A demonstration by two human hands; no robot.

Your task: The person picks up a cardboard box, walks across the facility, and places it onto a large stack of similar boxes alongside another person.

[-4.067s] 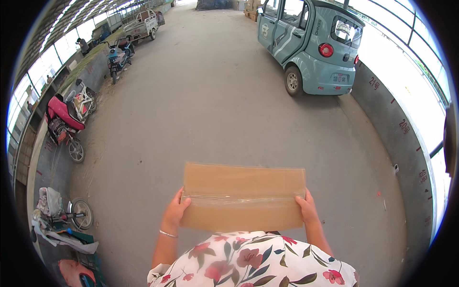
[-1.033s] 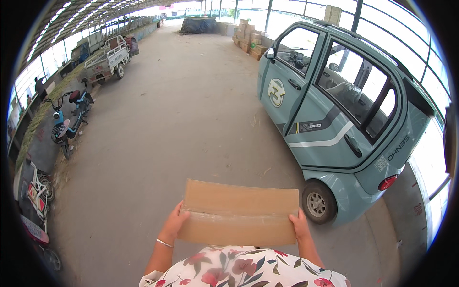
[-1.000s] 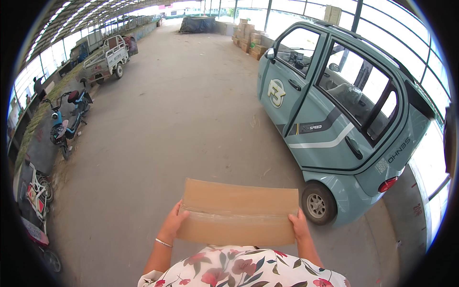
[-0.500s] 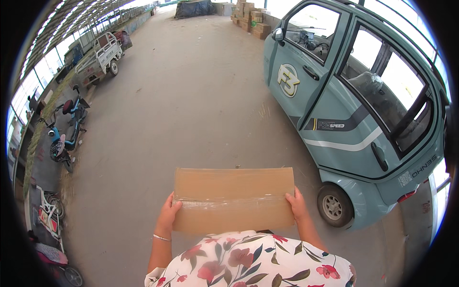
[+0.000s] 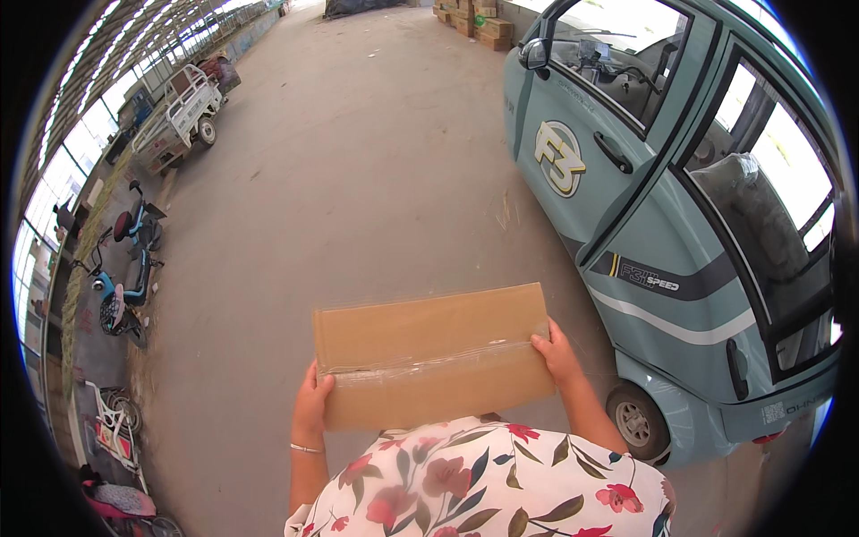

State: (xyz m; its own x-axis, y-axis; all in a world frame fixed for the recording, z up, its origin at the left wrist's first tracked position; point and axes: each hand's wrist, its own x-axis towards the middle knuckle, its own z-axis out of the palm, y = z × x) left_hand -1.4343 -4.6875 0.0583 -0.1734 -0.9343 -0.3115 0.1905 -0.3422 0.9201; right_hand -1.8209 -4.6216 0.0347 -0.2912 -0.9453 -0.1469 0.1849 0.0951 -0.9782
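Observation:
In front of my body I carry a brown cardboard box (image 5: 429,324), with clear tape running across the middle of its top. My left hand (image 5: 311,399) grips its left end, thumb on top and fingers mostly hidden along the side. At the opposite end, my right hand (image 5: 558,353) is closed on it the same way, a little farther forward. The box tilts slightly, its right end higher in the view. Its underside is hidden.
A grey-green enclosed three-wheeler (image 5: 573,179) stands close on my right. Along the left are a white cargo tricycle (image 5: 183,116), a blue scooter (image 5: 134,259) and a white bike (image 5: 114,425). Stacked cartons (image 5: 488,31) and a dark tarp-covered heap (image 5: 358,7) lie far ahead on the concrete floor.
The view has shifted forward, and the three-wheeler appears nearer and farther right. The box has tipped, its right end now higher. Both hands keep their hold.

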